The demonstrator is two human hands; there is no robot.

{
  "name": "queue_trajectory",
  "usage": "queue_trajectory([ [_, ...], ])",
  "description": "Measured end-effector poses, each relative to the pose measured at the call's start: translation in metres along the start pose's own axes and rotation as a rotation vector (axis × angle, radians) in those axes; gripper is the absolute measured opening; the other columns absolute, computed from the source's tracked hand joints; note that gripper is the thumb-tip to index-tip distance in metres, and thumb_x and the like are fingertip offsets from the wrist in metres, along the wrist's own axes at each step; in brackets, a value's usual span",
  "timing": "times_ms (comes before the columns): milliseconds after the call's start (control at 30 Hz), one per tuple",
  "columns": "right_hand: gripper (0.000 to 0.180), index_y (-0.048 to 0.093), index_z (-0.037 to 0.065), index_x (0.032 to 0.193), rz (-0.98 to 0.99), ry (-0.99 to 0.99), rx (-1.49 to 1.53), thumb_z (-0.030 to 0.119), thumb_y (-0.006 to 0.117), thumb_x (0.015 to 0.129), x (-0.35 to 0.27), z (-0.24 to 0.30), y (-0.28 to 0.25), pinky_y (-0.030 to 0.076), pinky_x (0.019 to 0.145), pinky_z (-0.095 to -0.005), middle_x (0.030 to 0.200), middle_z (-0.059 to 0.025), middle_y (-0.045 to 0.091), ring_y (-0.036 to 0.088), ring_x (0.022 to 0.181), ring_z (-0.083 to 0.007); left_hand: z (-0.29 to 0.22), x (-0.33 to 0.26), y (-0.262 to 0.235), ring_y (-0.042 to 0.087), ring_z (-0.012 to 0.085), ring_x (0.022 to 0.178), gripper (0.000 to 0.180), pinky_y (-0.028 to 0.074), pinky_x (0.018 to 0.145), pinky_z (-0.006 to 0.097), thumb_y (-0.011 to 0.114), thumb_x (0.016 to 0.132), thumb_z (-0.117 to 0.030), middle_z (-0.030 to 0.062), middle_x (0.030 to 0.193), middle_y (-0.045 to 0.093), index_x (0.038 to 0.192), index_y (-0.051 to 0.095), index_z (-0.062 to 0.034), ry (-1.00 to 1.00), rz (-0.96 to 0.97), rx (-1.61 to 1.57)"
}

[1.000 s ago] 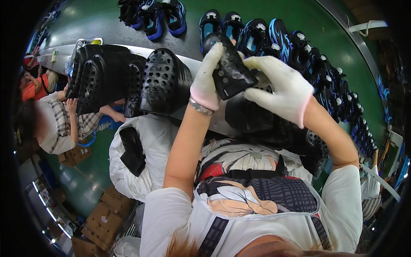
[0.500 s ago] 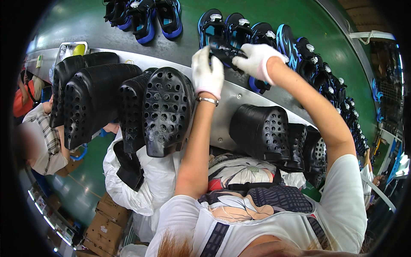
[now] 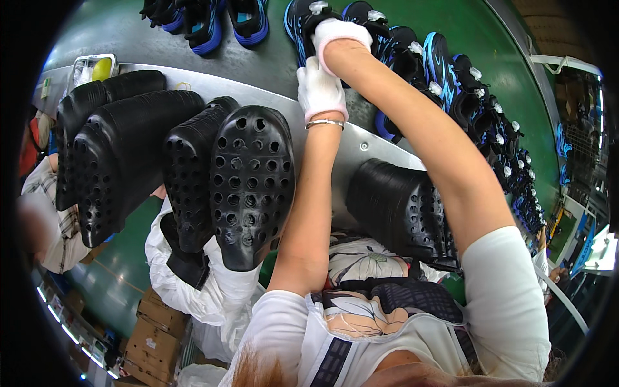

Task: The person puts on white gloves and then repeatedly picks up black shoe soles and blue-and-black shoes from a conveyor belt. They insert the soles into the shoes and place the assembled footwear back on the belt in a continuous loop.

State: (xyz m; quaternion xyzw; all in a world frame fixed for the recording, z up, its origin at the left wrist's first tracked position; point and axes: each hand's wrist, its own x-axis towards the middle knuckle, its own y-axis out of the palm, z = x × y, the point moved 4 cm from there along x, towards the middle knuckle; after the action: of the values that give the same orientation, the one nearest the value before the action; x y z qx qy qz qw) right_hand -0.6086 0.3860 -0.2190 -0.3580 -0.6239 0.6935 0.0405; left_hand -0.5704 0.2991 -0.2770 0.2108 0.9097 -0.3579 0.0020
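Note:
A black and blue sneaker [image 3: 297, 27] with a white piece at its opening lies at the top of the bench, under both my white-gloved hands. My right hand [image 3: 340, 35] reaches across over its upper, closed on it, with the fingertips mostly hidden behind the back of the glove. Just below, my left hand [image 3: 320, 90] is closed at the shoe's near end, its fingers together and partly covered by my right wrist. Beside them stands another black sneaker [image 3: 365, 19], at the head of a long row of similar shoes [image 3: 474, 97] running down the right.
Large black perforated foot-shaped moulds [image 3: 253, 187] jut from the bench's near edge on the left, and more moulds [image 3: 393, 206] on the right. Several blue-soled sneakers [image 3: 248, 22] stand at upper left. A small tray [image 3: 93, 68] sits behind the moulds. Cartons [image 3: 151, 342] are on the floor.
Both hands have moved up and away from me. My right hand has swung left over my left one. The dark shoe that was between them is no longer seen separately, and the view has shifted slightly.

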Motion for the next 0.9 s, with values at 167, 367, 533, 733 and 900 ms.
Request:
queue_trajectory([
  [167, 0.025, 0.071, 0.01, 0.105, 0.098, -0.037, -0.018, 0.02, 0.058, 0.084, 0.02, 0.009, -0.001, 0.053, 0.083, -0.0391, 0.108, -0.0148, 0.068, 0.067, 0.099, -0.031, -0.004, 0.006, 0.0, 0.063, 0.0412, 0.091, 0.027, 0.053, 0.079, 0.048, 0.062, 0.085, -0.023, 0.0225, 0.098, 0.059, 0.104, 0.056, -0.0052, -0.091, 0.139, 0.104],
  [367, 0.036, 0.067, 0.011, 0.115, -0.002, -0.241, -0.235, 0.015, 0.065, 0.08, 0.009, 0.016, -0.011, 0.054, 0.085, -0.0409, 0.118, -0.0111, 0.066, 0.065, 0.106, -0.0284, -0.007, 0.022, -0.006, 0.061, 0.0362, 0.103, 0.027, 0.052, 0.087, 0.043, 0.064, 0.083, -0.022, 0.0197, 0.112, 0.062, 0.106, 0.063, -0.0069, -0.338, 0.26, 0.076],
  [533, 0.022, 0.069, 0.004, 0.1, -0.216, -0.303, -0.19, 0.01, 0.054, 0.085, 0.026, 0.014, 0.0, 0.055, 0.073, -0.0418, 0.096, -0.0181, 0.069, 0.069, 0.086, -0.0307, -0.019, 0.02, -0.011, 0.06, 0.0322, 0.105, 0.025, 0.053, 0.085, 0.041, 0.066, 0.083, -0.02, 0.0118, 0.109, 0.064, 0.104, 0.065, -0.0073, -0.215, 0.28, 0.237],
  [733, 0.024, 0.07, 0.005, 0.1, -0.228, -0.274, -0.036, 0.014, 0.051, 0.089, 0.028, 0.02, -0.002, 0.054, 0.076, -0.0427, 0.101, -0.0185, 0.069, 0.068, 0.092, -0.0321, 0.001, 0.03, 0.002, 0.065, 0.0291, 0.104, 0.021, 0.054, 0.085, 0.036, 0.063, 0.086, -0.024, 0.0095, 0.112, 0.067, 0.102, 0.07, -0.0128, -0.233, 0.236, 0.35],
  [900, 0.025, 0.071, 0.007, 0.099, -0.139, -0.276, 0.021, 0.019, 0.052, 0.089, -0.045, -0.032, -0.069, 0.052, 0.082, -0.0411, 0.107, -0.0185, 0.067, 0.066, 0.097, -0.0343, -0.018, 0.032, -0.003, 0.063, 0.0269, 0.106, 0.026, 0.053, 0.085, 0.037, 0.053, 0.092, -0.034, 0.0051, 0.114, 0.066, 0.106, 0.069, -0.0196, 0.073, 0.118, 0.653],
])
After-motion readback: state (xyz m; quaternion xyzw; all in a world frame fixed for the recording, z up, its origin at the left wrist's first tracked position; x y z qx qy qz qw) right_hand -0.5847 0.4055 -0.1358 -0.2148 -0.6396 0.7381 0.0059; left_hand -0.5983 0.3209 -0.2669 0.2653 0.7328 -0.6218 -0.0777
